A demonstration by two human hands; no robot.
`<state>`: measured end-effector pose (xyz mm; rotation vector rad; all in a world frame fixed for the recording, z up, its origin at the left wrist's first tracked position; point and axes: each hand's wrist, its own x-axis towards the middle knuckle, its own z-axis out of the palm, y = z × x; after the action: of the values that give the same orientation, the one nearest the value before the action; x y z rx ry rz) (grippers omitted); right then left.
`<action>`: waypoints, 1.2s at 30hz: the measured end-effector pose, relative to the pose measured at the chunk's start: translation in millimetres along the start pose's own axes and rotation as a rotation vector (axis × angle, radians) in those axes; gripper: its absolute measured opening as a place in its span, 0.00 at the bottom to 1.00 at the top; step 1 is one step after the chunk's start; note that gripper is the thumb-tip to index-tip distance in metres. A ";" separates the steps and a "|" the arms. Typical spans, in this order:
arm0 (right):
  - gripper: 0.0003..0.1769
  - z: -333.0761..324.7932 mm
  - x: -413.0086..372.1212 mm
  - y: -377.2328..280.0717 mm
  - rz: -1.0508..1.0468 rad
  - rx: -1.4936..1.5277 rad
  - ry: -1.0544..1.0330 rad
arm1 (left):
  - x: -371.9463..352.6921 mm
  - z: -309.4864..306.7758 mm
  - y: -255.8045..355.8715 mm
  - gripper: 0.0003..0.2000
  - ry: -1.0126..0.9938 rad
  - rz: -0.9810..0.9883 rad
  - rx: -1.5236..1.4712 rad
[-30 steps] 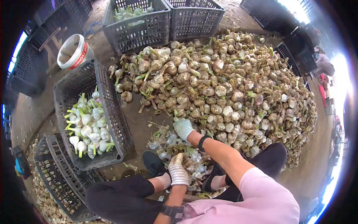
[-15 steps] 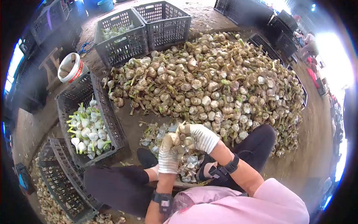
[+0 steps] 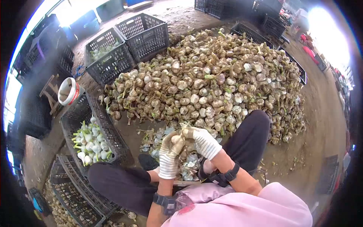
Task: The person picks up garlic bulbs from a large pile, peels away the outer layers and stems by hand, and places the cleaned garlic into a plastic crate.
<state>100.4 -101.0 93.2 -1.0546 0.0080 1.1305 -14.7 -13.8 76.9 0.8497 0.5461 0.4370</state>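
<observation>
Left hand (image 3: 169, 154) and right hand (image 3: 204, 142) have fingers curled tight round one bulb (image 3: 184, 143) above the husks (image 3: 157, 137), seemingly so skins fall beside the crate (image 3: 110, 133).

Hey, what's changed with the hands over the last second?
The right hand drew back from the garlic pile with a garlic bulb and met the left hand above the lap; both now grip it. The crate of white garlic and the pile stayed as they were.
</observation>
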 end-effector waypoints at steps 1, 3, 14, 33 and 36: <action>0.14 -1.4 -1.3 0.2 -0.011 0.003 -0.019 | -0.4 -3.1 0.1 0.20 -0.011 -0.054 -0.044; 0.14 2.4 -2.3 -8.2 -0.019 -0.002 -0.006 | 3.5 3.7 1.8 0.21 -0.044 0.033 -0.028; 0.16 -2.9 -2.2 -0.8 -0.085 -0.068 -0.011 | 6.1 -1.2 -12.7 0.20 0.100 0.117 0.021; 0.18 -13.3 8.0 4.1 -0.114 0.016 -0.182 | 13.5 -15.8 -12.2 0.19 0.082 -0.009 -0.169; 0.20 -8.9 5.9 -4.8 -0.069 -0.046 -0.112 | 19.9 -18.8 -15.2 0.19 0.106 0.075 -0.069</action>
<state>111.0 -102.9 88.7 -1.0234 -0.1432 1.1306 -8.4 -0.6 49.2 0.7857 0.5948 0.5686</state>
